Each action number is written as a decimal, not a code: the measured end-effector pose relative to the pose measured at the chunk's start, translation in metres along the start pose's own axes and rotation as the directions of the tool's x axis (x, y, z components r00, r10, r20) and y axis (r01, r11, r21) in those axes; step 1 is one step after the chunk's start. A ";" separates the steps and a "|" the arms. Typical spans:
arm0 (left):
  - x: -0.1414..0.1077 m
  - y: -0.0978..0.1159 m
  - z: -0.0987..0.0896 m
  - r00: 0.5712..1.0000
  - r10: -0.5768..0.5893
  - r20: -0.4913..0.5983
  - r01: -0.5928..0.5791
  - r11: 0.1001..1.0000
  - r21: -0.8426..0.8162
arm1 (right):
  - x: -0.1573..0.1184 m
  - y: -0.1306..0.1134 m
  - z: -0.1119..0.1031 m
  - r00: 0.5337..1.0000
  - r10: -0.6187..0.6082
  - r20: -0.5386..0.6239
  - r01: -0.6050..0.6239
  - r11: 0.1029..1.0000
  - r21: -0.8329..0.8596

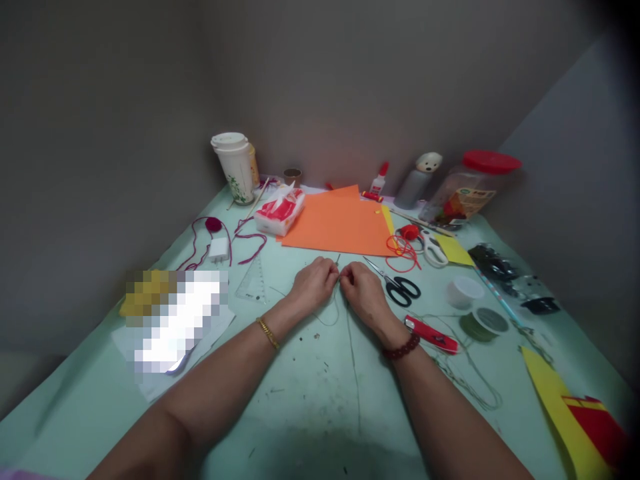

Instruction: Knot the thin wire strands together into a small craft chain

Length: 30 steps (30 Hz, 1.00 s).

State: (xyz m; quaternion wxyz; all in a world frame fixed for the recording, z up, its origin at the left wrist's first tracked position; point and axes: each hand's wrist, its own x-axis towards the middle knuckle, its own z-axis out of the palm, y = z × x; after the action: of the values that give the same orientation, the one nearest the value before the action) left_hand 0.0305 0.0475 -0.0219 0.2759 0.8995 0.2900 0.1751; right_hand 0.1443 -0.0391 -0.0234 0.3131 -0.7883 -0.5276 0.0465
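My left hand (316,283) and my right hand (361,288) are close together over the middle of the table, both with fingers pinched. Between them runs a thin green cord (353,347); one length hangs toward me from the right hand, and a loop lies under the left. A short dark end sticks up between the fingertips. Just right of my right hand lie black-handled scissors (397,283), blades partly apart. A red box cutter (431,335) rests beside my right wrist. Left of my left hand is a clear set square (253,280).
Orange paper (340,223) and a tissue pack (280,210) lie behind the hands. A white cup (235,170) stands back left; a red-lidded jar (465,190) stands back right. Red cord (404,252), white scissors (434,248), a green cord spool (484,325) and yellow paper (555,407) are rightward.
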 end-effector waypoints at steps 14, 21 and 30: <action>0.000 0.000 0.002 1.000 0.016 -0.008 -0.015 0.996 0.086 | 0.000 0.003 0.001 1.000 0.004 0.008 -0.004 1.000 0.025; 0.001 0.002 0.002 0.999 0.041 -0.008 -0.040 0.993 0.110 | 0.000 0.002 0.001 1.000 -0.006 0.008 0.006 1.000 0.031; 0.001 0.003 -0.007 0.998 -0.048 0.032 0.049 0.998 -0.026 | 0.002 0.003 -0.001 1.000 0.012 0.014 -0.014 0.994 0.104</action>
State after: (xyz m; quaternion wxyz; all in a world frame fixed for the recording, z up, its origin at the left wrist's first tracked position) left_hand 0.0291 0.0487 -0.0148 0.2967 0.8910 0.3052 0.1581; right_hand 0.1482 -0.0383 -0.0234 0.3498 -0.7741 -0.5214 0.0813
